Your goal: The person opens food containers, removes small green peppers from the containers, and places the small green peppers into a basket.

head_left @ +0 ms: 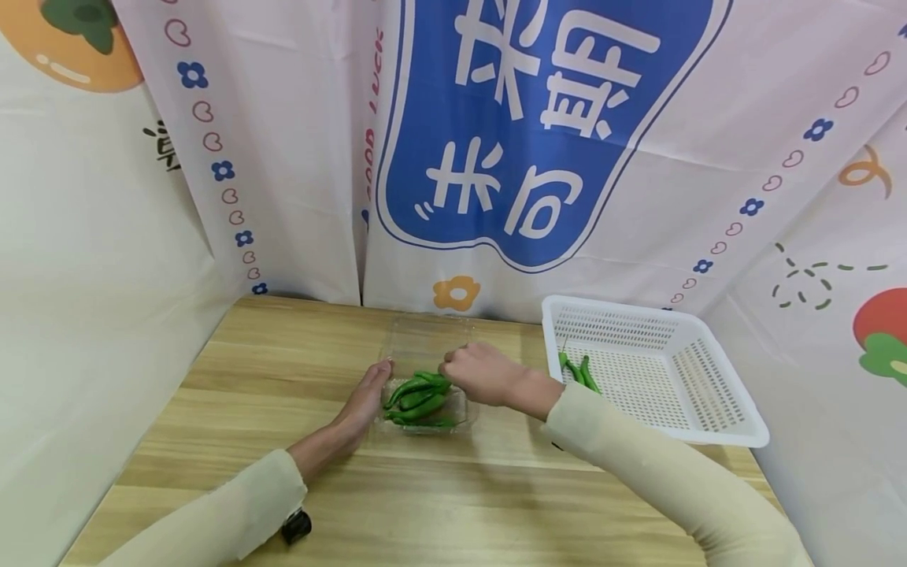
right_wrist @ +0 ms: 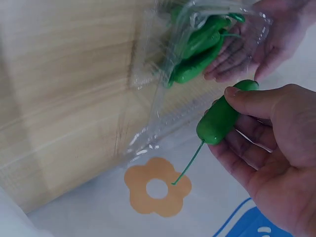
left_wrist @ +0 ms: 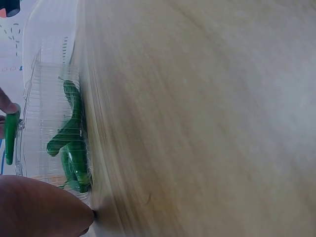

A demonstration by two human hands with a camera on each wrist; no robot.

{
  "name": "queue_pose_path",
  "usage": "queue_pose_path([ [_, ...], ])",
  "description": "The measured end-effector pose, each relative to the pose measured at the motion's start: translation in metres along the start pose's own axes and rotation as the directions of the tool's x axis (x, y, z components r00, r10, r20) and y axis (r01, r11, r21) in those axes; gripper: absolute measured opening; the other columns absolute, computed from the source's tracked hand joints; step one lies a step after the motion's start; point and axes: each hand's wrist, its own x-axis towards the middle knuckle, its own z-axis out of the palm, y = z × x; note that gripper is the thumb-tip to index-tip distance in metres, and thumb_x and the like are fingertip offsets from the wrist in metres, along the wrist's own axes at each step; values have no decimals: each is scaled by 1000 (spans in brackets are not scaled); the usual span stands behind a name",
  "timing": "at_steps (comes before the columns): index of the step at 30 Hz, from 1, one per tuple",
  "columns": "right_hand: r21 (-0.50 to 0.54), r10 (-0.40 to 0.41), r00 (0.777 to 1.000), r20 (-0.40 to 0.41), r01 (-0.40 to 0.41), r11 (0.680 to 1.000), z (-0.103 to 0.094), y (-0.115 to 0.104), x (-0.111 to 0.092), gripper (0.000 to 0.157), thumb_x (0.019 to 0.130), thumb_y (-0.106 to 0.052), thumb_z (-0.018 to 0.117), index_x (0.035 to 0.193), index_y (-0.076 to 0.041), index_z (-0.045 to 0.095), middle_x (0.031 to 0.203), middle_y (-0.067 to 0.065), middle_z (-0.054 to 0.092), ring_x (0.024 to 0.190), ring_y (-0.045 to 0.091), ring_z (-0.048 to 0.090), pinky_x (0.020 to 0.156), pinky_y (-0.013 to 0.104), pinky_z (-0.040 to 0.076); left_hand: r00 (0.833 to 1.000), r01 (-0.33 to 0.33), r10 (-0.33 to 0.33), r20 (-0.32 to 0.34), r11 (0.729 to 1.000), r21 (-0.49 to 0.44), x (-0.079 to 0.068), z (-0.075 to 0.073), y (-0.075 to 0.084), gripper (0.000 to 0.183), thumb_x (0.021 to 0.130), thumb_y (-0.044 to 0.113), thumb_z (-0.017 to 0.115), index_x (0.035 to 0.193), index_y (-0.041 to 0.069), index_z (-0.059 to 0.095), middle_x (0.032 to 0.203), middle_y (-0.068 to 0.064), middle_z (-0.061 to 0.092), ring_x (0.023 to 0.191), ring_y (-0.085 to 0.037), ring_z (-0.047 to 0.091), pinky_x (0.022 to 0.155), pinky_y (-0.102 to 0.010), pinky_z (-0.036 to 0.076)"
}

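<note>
A clear plastic box (head_left: 464, 411) stands on the table with its lid (head_left: 428, 332) folded back. Several green chili peppers (head_left: 416, 403) lie inside it. My left hand (head_left: 360, 406) rests along the box's left side, its fingers straight against the wall in the right wrist view. Over the box's right side, my right hand (head_left: 485, 373) pinches one green chili pepper (right_wrist: 220, 118) between thumb and fingers. That pepper's thin stem (right_wrist: 188, 163) sticks out, and in the left wrist view it shows just above the box rim.
To the right stands a white slotted basket (head_left: 730, 394), with a few green chili peppers (head_left: 587, 373) at its left side. The wooden table (head_left: 425, 496) ends at a printed cloth (head_left: 312, 268) behind the box. A small black object (head_left: 296, 526) shows beside the left sleeve.
</note>
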Motion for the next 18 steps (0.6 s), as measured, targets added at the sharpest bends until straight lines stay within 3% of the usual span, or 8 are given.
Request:
queue_pose_path([
  [12, 32, 69, 998, -8, -69, 997, -12, 18, -11, 18, 94, 9, 68, 99, -6, 76, 89, 5, 73, 71, 17, 68, 60, 27, 58, 1000, 2, -2, -4, 1000, 8, 1, 0, 0, 61, 118, 39, 20, 168, 4, 15, 177, -19, 9, 163, -40, -4, 131, -61, 0],
  [18, 17, 86, 995, -41, -86, 996, -16, 27, -18, 13, 95, 5, 70, 90, -7, 72, 82, 4, 69, 65, 19, 65, 54, 32, 56, 1000, 2, -2, -5, 1000, 5, 0, 0, 1, 61, 118, 39, 20, 168, 5, 15, 177, -19, 10, 163, -39, -4, 131, -60, 0],
])
